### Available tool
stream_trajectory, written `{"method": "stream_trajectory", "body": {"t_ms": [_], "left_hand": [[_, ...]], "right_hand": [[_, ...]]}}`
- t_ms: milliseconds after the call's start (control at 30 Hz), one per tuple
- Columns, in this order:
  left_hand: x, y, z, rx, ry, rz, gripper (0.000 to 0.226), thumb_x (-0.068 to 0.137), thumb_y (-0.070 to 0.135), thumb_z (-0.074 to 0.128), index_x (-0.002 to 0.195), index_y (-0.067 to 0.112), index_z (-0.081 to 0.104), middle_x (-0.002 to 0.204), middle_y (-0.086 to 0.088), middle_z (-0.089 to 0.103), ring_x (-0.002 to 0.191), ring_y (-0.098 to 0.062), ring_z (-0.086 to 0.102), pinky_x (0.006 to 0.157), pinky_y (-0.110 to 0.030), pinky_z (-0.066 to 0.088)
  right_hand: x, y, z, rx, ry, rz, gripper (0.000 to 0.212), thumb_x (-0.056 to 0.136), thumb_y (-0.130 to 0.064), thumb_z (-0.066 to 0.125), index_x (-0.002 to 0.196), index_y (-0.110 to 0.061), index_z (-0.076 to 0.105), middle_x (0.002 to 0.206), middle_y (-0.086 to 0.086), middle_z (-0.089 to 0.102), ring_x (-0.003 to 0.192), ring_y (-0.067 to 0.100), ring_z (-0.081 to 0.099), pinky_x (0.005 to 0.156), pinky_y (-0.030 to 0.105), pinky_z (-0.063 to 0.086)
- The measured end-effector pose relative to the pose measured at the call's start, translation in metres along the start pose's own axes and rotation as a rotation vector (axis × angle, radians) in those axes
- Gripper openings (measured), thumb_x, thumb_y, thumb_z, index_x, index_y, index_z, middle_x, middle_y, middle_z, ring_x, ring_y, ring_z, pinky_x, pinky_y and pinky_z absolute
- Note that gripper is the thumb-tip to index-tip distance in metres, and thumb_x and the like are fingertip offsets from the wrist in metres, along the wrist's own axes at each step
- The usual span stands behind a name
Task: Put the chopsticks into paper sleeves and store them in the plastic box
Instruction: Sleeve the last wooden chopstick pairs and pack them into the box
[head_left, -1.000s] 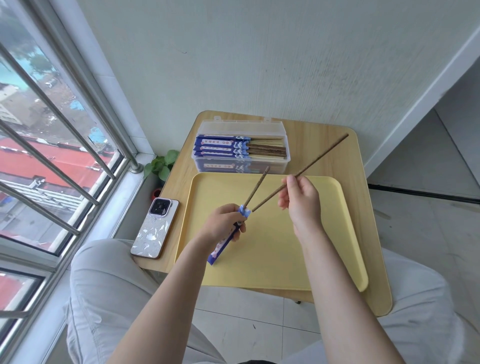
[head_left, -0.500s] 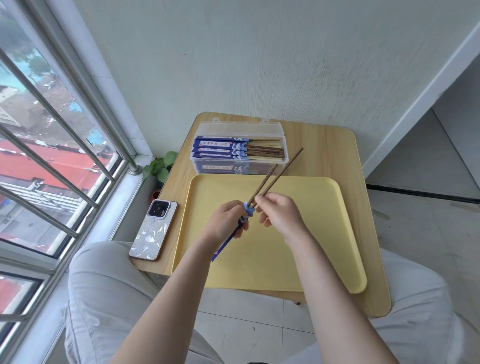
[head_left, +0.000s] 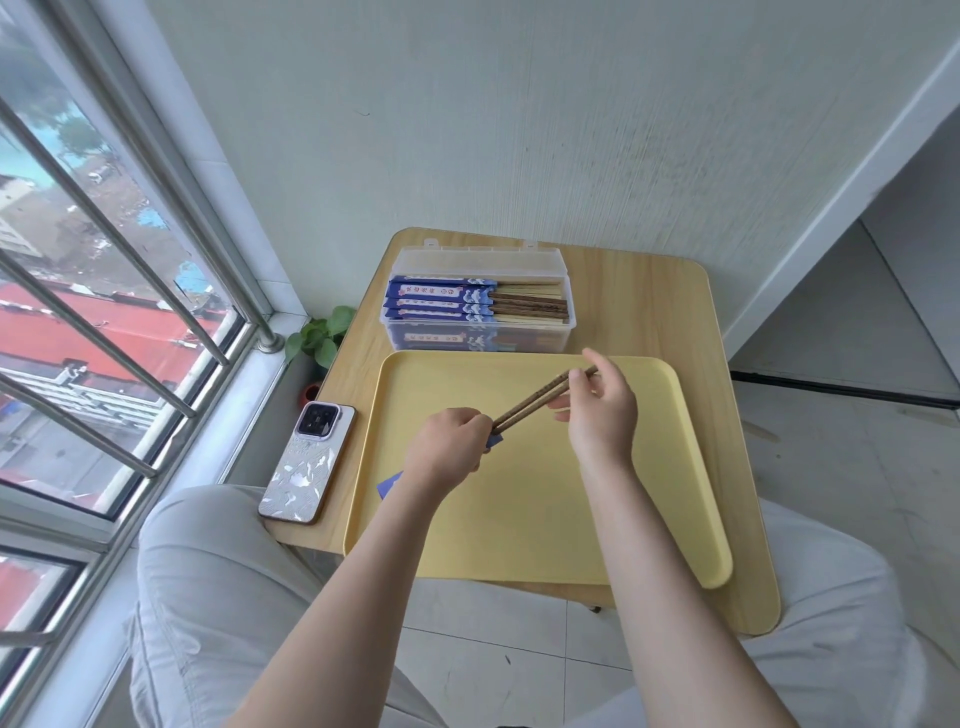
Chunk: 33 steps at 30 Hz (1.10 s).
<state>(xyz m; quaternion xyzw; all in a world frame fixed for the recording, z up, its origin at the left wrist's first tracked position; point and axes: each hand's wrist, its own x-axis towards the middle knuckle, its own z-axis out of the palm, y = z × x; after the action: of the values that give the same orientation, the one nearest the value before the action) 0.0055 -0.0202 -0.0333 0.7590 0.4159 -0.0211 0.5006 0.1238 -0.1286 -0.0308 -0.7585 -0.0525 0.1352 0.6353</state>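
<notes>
Left hand (head_left: 448, 448): curled round a blue paper sleeve (head_left: 390, 484) over the tray (head_left: 545, 519); only the sleeve's ends showed past the fist.
Right hand (head_left: 602, 410): pinched the far ends of the chopsticks (head_left: 535, 401) between thumb and fingertips.
Chopsticks: two dark wooden sticks side by side, slanting from the right hand down into the sleeve mouth at the left hand.
Box (head_left: 478, 301): clear plastic, lid open, on the counter (head_left: 649, 312) just behind the tray; sleeved pairs lay stacked inside, blue ends to the left.
Phone (head_left: 309, 462): face down on the counter, left of the tray.
Plant (head_left: 322, 335): small, green, by the window corner.
</notes>
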Motion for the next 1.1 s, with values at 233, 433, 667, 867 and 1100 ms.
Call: {"method": "stream_trajectory", "body": {"t_ms": [233, 433, 667, 867, 1100], "left_hand": [[0.007, 0.009, 0.001, 0.12, 0.141, 0.028, 0.029, 0.085, 0.022, 0.039, 0.082, 0.005, 0.062, 0.08, -0.011, 0.065, 0.07, -0.027, 0.05, 0.062, -0.032, 0.036], [0.019, 0.033, -0.012, 0.401, 0.295, 0.238, 0.025, 0.093, 0.026, 0.043, 0.088, 0.013, 0.064, 0.084, -0.002, 0.062, 0.083, -0.025, 0.056, 0.072, -0.032, 0.035], [0.061, 0.035, -0.045, 0.453, 0.604, 0.42, 0.053, 0.091, 0.036, 0.049, 0.14, 0.013, 0.05, 0.15, -0.007, 0.044, 0.145, -0.026, 0.031, 0.122, -0.044, 0.015], [0.103, 0.035, -0.06, 0.554, 0.467, 0.295, 0.058, 0.104, 0.036, 0.037, 0.158, 0.024, 0.022, 0.168, -0.004, 0.01, 0.155, -0.024, -0.003, 0.125, -0.045, 0.003], [0.133, 0.026, -0.058, 0.667, 0.395, 0.255, 0.053, 0.107, 0.04, 0.019, 0.159, 0.029, 0.017, 0.169, -0.003, 0.007, 0.155, -0.024, -0.004, 0.124, -0.048, -0.005]], "right_hand": [[0.0, -0.002, 0.004, 0.007, -0.102, -0.001, 0.034, 0.105, -0.015, 0.043, 0.131, -0.019, 0.064, 0.099, -0.008, 0.064, 0.058, 0.011, 0.069, 0.055, 0.027, 0.057], [0.021, -0.01, 0.003, 0.271, -0.023, 0.123, 0.021, 0.102, -0.009, 0.049, 0.108, -0.009, 0.069, 0.099, 0.013, 0.07, 0.056, 0.018, 0.067, 0.058, 0.028, 0.058], [0.081, -0.039, 0.011, 0.549, 0.187, 0.214, 0.018, 0.1, -0.005, 0.05, 0.11, 0.006, 0.061, 0.077, 0.02, 0.065, 0.052, 0.02, 0.066, 0.056, 0.027, 0.056], [0.114, -0.049, 0.041, 0.443, 0.171, 0.249, 0.023, 0.102, -0.006, 0.047, 0.116, 0.005, 0.06, 0.077, 0.016, 0.065, 0.056, 0.022, 0.068, 0.056, 0.027, 0.058], [0.122, -0.042, 0.049, -0.283, 0.113, -0.03, 0.035, 0.093, -0.007, 0.044, 0.114, -0.014, 0.07, 0.103, 0.007, 0.071, 0.081, 0.02, 0.067, 0.073, 0.031, 0.054]]}}
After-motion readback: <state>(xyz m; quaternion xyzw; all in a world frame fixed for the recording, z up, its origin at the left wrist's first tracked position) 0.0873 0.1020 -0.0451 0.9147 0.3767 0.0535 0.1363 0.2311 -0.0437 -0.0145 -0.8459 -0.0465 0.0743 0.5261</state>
